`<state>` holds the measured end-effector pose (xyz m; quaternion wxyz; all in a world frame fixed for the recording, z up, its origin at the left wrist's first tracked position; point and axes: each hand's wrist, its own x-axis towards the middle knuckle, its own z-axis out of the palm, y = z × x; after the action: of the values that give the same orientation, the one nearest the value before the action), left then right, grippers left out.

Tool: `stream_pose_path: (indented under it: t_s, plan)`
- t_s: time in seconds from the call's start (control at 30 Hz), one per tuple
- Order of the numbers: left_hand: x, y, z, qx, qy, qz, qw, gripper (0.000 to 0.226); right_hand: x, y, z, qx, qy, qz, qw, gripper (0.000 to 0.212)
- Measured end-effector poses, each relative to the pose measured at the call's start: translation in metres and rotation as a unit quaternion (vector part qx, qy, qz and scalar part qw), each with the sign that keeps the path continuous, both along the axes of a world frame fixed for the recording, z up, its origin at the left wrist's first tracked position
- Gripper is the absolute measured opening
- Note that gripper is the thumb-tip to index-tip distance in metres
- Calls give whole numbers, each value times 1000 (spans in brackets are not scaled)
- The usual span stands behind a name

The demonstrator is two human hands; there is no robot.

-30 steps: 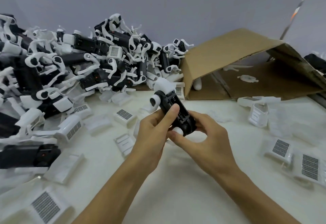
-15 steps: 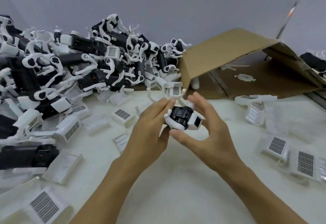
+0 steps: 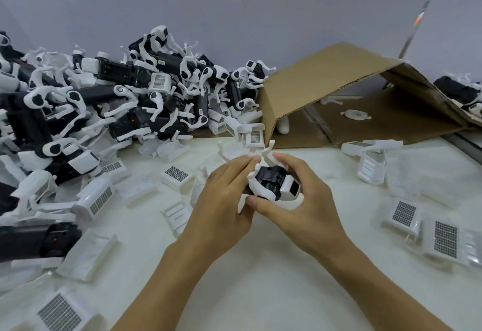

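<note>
Your left hand (image 3: 221, 200) and right hand (image 3: 307, 200) meet over the counter (image 3: 273, 278), both on one small black unit (image 3: 270, 183) w/ white curved arms and a white end block. Left grip: fingers curled in, fingertips (image 3: 251, 160) pressed on the unit's upper-left white arm; thumb hidden behind the hand, so can't tell how it sits. Right grip: pinching the unit, thumb along its near lower edge, other fingers arched over the far side and the end block. The unit sits between the two grips, black face toward you, white arm tips poking up just past the fingertips. Whether its underside touches the counter: can't tell. Just beyond the grip, a white gridded cap (image 3: 251, 135) lies near the mouth of a cardboard box (image 3: 326, 75); the box lies on its side, beyond and right of the grip, flap open, a few white bits inside. Beyond and well left of the grip: big pile of black-and-white units (image 3: 117, 96), tangled, stacked against the wall. Left of the grip, near: loose white caps w/ dark grid faces, one (image 3: 176, 175) close by, more scattered toward the pile. Right of the grip, well apart: two more gridded caps (image 3: 403, 213) flat on the counter, plus a ribbed white housing (image 3: 371, 169) a bit farther back. Both forearms run in from the near edge.
</note>
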<state>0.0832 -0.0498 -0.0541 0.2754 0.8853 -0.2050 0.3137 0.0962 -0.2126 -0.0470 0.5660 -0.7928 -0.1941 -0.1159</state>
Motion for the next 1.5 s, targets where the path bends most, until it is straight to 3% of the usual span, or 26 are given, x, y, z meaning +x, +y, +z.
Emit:
stream_pose_path:
  t_s: [0.17,0.23,0.3,0.4,0.43,0.5,0.6,0.67,0.73,0.93,1.17,1.5]
  plan:
    - [4,-7,4,38,-113,73,990,61,1,1,5,57,54,-62,995,47]
    - [3,-6,4,6,-149,76,986,56,5,0,7,91,96,-69,989,70]
    - [0,-5,4,-54,-141,40,988,52,9,-3,11,161,136,-58,976,84]
    - [-4,-6,6,-240,-52,15,969,37,10,-6,14,233,137,-55,961,72]
    - [-4,-7,10,-344,11,2,939,33,10,-5,13,224,126,-61,964,68]
    - [-4,-7,18,-536,128,-38,834,30,8,-3,12,177,85,-69,978,61]
    - [-4,-6,25,-690,263,-86,669,41,-1,-2,9,86,-42,5,995,56]
    - [-6,-8,27,-720,311,-105,612,43,-5,2,4,7,-110,79,991,51]
    - [-8,-12,27,-725,341,-124,585,46,-7,5,-1,-17,-121,114,986,51]
    - [-11,-18,26,-720,363,-179,564,55,-7,8,-2,19,-153,63,986,24]
    - [-9,-15,23,-721,352,-189,566,51,-12,13,0,47,-94,87,991,11]
    - [-6,-14,20,-729,348,-161,567,51,-13,13,4,36,-106,64,992,34]
